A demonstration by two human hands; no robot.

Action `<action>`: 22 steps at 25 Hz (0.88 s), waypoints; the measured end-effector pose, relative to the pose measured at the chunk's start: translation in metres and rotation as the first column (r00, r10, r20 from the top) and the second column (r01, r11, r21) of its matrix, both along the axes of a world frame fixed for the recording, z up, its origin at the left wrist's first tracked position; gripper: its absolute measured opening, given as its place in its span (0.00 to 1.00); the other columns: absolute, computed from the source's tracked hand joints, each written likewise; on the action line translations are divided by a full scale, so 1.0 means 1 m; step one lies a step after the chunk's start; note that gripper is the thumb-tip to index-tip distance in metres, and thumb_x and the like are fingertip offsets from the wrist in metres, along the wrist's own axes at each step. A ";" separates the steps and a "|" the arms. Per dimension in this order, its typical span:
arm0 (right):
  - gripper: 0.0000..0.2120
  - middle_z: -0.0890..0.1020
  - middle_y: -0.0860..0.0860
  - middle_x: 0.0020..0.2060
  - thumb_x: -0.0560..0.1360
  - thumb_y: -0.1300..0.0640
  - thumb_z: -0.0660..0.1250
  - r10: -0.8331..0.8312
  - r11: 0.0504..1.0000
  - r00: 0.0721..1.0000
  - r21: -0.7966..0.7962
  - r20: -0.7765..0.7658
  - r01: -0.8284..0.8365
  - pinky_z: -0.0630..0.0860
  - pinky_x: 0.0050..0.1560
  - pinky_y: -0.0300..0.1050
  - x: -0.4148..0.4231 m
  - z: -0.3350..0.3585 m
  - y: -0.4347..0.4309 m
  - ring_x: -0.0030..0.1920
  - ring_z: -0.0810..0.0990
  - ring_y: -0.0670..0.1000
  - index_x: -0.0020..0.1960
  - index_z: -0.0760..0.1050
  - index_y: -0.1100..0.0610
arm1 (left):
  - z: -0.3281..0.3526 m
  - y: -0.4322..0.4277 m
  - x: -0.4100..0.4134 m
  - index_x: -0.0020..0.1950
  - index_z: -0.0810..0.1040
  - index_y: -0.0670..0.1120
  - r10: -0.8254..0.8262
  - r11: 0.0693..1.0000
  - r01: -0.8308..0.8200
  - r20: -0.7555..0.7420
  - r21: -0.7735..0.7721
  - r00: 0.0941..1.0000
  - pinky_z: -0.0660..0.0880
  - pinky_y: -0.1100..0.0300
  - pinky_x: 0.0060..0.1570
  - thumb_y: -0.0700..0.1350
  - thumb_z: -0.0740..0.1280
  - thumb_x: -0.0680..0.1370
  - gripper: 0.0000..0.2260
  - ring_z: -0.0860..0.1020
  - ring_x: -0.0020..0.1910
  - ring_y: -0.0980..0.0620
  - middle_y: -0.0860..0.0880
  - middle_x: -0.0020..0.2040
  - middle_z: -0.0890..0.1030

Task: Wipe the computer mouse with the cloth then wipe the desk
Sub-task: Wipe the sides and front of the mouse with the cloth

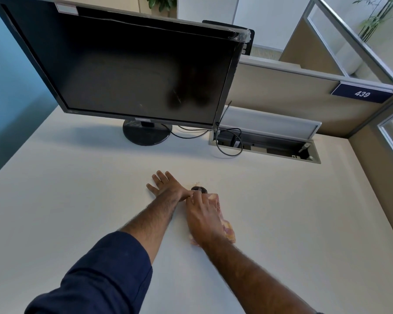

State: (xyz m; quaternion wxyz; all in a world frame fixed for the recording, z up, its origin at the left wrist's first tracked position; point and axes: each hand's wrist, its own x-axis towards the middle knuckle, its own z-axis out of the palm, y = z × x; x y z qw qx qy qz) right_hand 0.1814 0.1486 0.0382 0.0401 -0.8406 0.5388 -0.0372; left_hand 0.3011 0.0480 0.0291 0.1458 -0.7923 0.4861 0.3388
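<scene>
The mouse (199, 189) sits on the white desk (281, 211) just right of centre, a small dark hump, mostly hidden behind the right hand (203, 217). That right hand lies over the cloth (225, 223), a pinkish patterned rag bunched beneath the palm and spilling out at its four o'clock side; the fingers are curled down onto the cloth, fingertips right at the mouse's near edge. At nine o'clock from the mouse, the left hand (166, 188) is pressed flat on the desk, fingers spread and straight, holding nothing, its thumb reaching toward the mouse where the two hands meet. A dark blue sleeve (104, 275) is pushed up the left forearm. Up at twelve o'clock stands the dark monitor (127, 64) on its round base (145, 135). At one o'clock, an open cable tray (268, 145) is sunk into the desk, wires (227, 152) looping out. Further out at two o'clock, a partition carries a blue sign (362, 94) reading 439.
</scene>
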 end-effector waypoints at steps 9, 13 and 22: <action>0.16 0.74 0.64 0.62 0.78 0.64 0.67 0.032 0.999 0.989 0.032 -0.143 -0.028 0.80 0.50 0.57 0.012 -0.007 0.008 0.58 0.74 0.61 0.65 0.74 0.68 | 0.001 -0.006 -0.003 0.82 0.34 0.43 -0.045 0.998 0.046 0.032 -0.051 0.998 0.37 0.36 0.77 0.75 0.72 0.65 0.66 0.33 0.80 0.38 0.38 0.81 0.31; 0.16 0.77 0.60 0.55 0.74 0.63 0.72 0.037 0.998 0.994 0.058 -0.103 -0.031 0.81 0.47 0.56 0.003 -0.011 0.020 0.50 0.75 0.58 0.60 0.77 0.66 | -0.001 -0.005 0.000 0.82 0.35 0.42 -0.025 0.996 0.022 -0.029 -0.088 0.999 0.37 0.36 0.77 0.75 0.73 0.63 0.68 0.33 0.80 0.38 0.39 0.81 0.31; 0.08 0.75 0.52 0.52 0.76 0.59 0.65 -0.154 0.983 0.986 0.112 0.067 0.145 0.78 0.43 0.49 -0.023 -0.005 0.022 0.51 0.73 0.53 0.55 0.77 0.55 | -0.003 -0.003 0.001 0.82 0.35 0.43 -0.023 0.997 0.020 -0.037 -0.080 0.999 0.36 0.36 0.76 0.76 0.72 0.63 0.67 0.32 0.80 0.38 0.39 0.81 0.30</action>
